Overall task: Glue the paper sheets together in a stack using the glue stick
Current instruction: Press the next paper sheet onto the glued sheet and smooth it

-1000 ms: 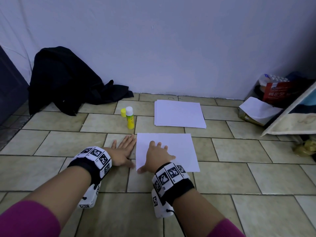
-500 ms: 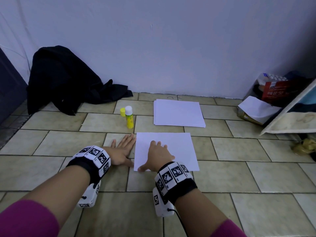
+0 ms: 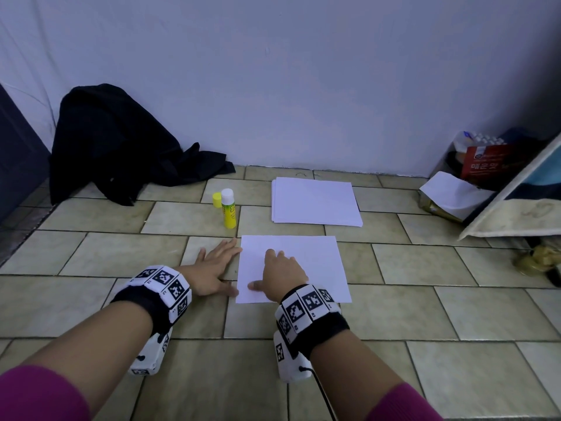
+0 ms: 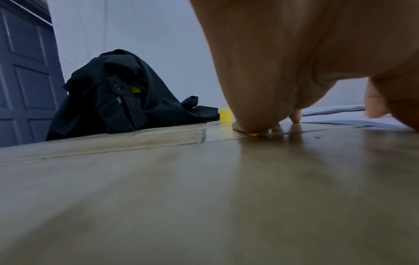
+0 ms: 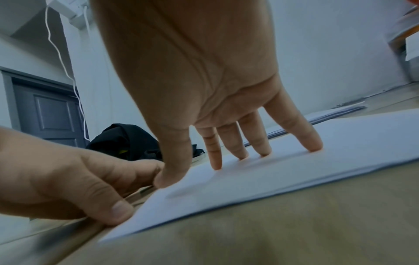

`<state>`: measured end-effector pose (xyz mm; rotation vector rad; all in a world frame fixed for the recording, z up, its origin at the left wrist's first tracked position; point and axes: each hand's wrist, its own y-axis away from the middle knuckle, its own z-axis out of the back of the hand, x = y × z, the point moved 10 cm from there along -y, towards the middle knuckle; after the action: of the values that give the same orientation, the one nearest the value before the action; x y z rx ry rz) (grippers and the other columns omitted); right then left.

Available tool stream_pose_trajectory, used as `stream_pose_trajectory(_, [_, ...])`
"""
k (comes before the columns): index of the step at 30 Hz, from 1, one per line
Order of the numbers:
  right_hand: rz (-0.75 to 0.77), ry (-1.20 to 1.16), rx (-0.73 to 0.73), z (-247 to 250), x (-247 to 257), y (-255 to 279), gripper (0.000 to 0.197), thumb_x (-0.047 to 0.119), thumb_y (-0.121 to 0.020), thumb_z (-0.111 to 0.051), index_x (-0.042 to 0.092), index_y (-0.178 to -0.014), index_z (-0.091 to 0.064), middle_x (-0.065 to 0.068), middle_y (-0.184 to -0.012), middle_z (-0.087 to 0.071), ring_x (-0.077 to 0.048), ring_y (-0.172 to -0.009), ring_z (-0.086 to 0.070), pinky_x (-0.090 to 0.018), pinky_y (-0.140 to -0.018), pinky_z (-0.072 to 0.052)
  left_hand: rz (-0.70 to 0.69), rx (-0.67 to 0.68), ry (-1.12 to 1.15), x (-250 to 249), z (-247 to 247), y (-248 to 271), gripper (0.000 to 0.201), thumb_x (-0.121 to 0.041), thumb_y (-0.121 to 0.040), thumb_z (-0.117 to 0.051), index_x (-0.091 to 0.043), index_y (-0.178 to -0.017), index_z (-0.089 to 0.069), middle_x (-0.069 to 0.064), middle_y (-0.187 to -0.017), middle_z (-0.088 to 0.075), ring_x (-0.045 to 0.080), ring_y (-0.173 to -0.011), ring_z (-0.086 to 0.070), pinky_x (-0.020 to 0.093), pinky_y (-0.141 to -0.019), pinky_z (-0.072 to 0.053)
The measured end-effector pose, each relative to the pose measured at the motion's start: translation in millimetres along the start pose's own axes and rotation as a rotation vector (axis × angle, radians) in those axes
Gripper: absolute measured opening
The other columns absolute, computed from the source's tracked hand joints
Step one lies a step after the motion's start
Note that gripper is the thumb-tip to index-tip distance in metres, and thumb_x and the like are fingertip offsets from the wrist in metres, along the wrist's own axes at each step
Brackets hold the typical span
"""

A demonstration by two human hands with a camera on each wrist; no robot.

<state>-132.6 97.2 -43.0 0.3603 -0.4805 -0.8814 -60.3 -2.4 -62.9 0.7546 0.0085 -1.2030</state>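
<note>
Pressing flat on the near paper sheet (image 3: 306,262), right hand (image 3: 280,276) has fingers spread, gripping nothing. Left hand (image 3: 212,268) lies flat on the floor (image 3: 91,299), thumb at the sheet's left edge. Looks like aligning step. Next likely calls for reaching the uncapped glue stick (image 3: 228,208), yellow cap (image 3: 216,199) beside, paper stack (image 3: 315,202) beyond.

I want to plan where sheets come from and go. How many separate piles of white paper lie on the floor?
2. The near pile lies under the right hand; the far pile lies by the wall, right of the glue stick. Sheets per pile cannot be counted.
</note>
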Motion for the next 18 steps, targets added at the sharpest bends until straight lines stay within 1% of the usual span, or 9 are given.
stream_pose_trajectory(2, [0.013, 0.001, -0.018, 1, -1, -2, 0.059, 0.035, -0.092, -0.059, 0.012, -0.137, -0.030, -0.011, -0.140, -0.037, -0.033, -0.129, -0.037, -0.054, -0.100, -0.041, 0.012, -0.001, 0.014, 1, 1, -1, 0.098, -0.041, -0.088, -0.064, -0.018, -0.153, 0.007, -0.003, -0.158, 0.023, 0.013, -0.144, 0.025, 0.043, -0.116, 0.016])
stream_pose_trajectory(4, [0.019, 0.019, -0.032, 0, -2, -2, 0.053, 0.021, -0.093, -0.057, 0.012, -0.137, -0.030, -0.011, -0.140, -0.036, -0.032, -0.128, -0.036, -0.054, -0.100, -0.042, 0.035, 0.008, -0.001, -1, 1, -1, 0.096, -0.040, -0.090, -0.062, -0.018, -0.153, 0.007, -0.002, -0.158, 0.023, 0.014, -0.144, 0.024, 0.044, -0.116, 0.014])
stream_pose_trajectory(5, [0.017, 0.022, -0.034, -1, -3, -2, 0.053, 0.016, -0.092, -0.056, 0.013, -0.137, -0.028, -0.011, -0.141, -0.033, -0.032, -0.130, -0.033, -0.055, -0.100, -0.041, 0.048, 0.009, -0.013, -3, 2, -1, 0.093, -0.040, -0.091, -0.060, -0.017, -0.153, 0.006, -0.002, -0.158, 0.022, 0.015, -0.145, 0.022, 0.045, -0.117, 0.013])
stream_pose_trajectory(7, [0.001, -0.001, -0.017, -6, -3, -2, 0.058, 0.011, -0.093, -0.052, 0.014, -0.142, -0.022, -0.010, -0.150, -0.022, -0.032, -0.139, -0.019, -0.062, -0.102, -0.036, 0.075, -0.021, -0.019, -8, 7, -2, 0.087, -0.038, -0.092, -0.058, -0.017, -0.152, 0.002, -0.001, -0.159, 0.018, 0.019, -0.147, 0.012, 0.049, -0.118, 0.006])
stream_pose_trajectory(9, [-0.004, -0.019, 0.016, -11, -1, -2, 0.066, 0.011, -0.095, -0.051, 0.014, -0.148, -0.012, -0.009, -0.157, -0.008, -0.033, -0.145, -0.004, -0.063, -0.107, -0.029, 0.084, -0.077, -0.018, -16, 14, -2, 0.090, -0.041, -0.089, -0.061, -0.018, -0.152, -0.002, -0.004, -0.158, 0.017, 0.022, -0.147, 0.000, 0.056, -0.117, -0.005])
stream_pose_trajectory(11, [-0.006, -0.025, 0.032, -14, 0, -1, 0.072, 0.015, -0.095, -0.053, 0.013, -0.150, -0.006, -0.010, -0.158, -0.001, -0.034, -0.146, 0.002, -0.060, -0.109, -0.029, 0.091, -0.085, -0.084, -22, 15, -3, 0.101, -0.051, -0.084, -0.065, -0.018, -0.153, 0.002, -0.008, -0.157, 0.023, 0.024, -0.147, -0.002, 0.061, -0.113, -0.015])
stream_pose_trajectory(12, [-0.010, -0.037, 0.032, -13, -1, -1, 0.073, 0.015, -0.095, -0.053, 0.013, -0.150, -0.005, -0.010, -0.158, 0.000, -0.034, -0.146, 0.003, -0.059, -0.108, -0.031, 0.097, -0.064, -0.144, -24, 12, -3, 0.104, -0.054, -0.083, -0.064, -0.018, -0.153, 0.004, -0.008, -0.157, 0.025, 0.025, -0.147, 0.001, 0.062, -0.112, -0.018])
stream_pose_trajectory(14, [-0.012, -0.040, 0.030, -12, -1, 0, 0.075, 0.015, -0.095, -0.055, 0.014, -0.150, -0.005, -0.009, -0.159, -0.001, -0.033, -0.146, 0.002, -0.059, -0.107, -0.033, 0.122, -0.006, -0.250, -22, 8, -4, 0.102, -0.057, -0.086, -0.059, -0.019, -0.153, 0.007, -0.007, -0.158, 0.023, 0.028, -0.147, 0.006, 0.062, -0.112, -0.019])
stream_pose_trajectory(18, [-0.025, 0.046, 0.027, -5, 1, 7, 0.072, 0.017, -0.094, -0.054, 0.012, -0.149, -0.008, -0.011, -0.158, -0.005, -0.033, -0.145, -0.007, -0.059, -0.105, -0.035, 0.154, 0.026, -0.285, -20, 6, -4, 0.101, -0.058, -0.087, -0.056, -0.019, -0.153, 0.010, -0.007, -0.159, 0.020, 0.028, -0.147, 0.009, 0.059, -0.113, -0.019])
